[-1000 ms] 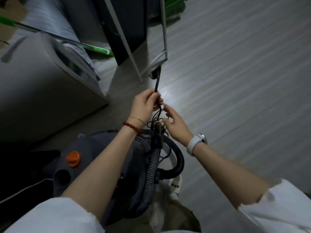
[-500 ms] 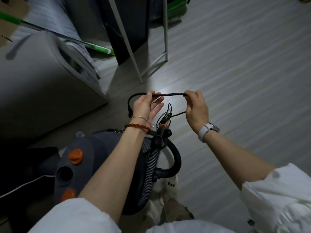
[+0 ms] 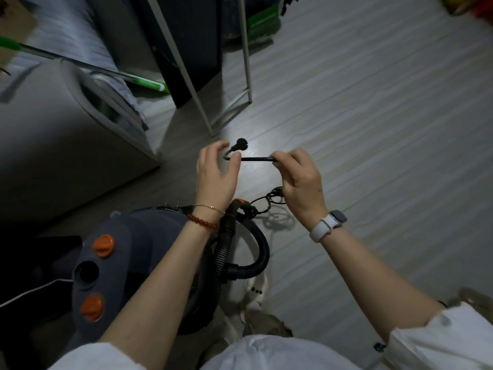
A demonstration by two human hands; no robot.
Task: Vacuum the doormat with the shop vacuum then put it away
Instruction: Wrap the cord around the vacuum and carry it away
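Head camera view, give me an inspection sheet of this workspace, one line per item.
Surface: pale plank floor, glare patch near the hands.
Job's things: grey shop vacuum, ribbed hose looped beside it; doormat not seen.
Clutter: green-handled pole, green box.
Grips: left hand and right hand each pinch the power cord.
Cables: plug at the left fingers; cord loops below the right hand.
Surroundings: white appliance, white metal frame.

Dark grey vacuum (image 3: 144, 236) with orange knobs (image 3: 103, 245); black ribbed hose (image 3: 222, 252); black cord (image 3: 257, 158); pale grey streaked floor (image 3: 373, 129); white watch (image 3: 329, 225); red bead bracelet (image 3: 201, 221); green, possibly a broom handle (image 3: 138, 80).
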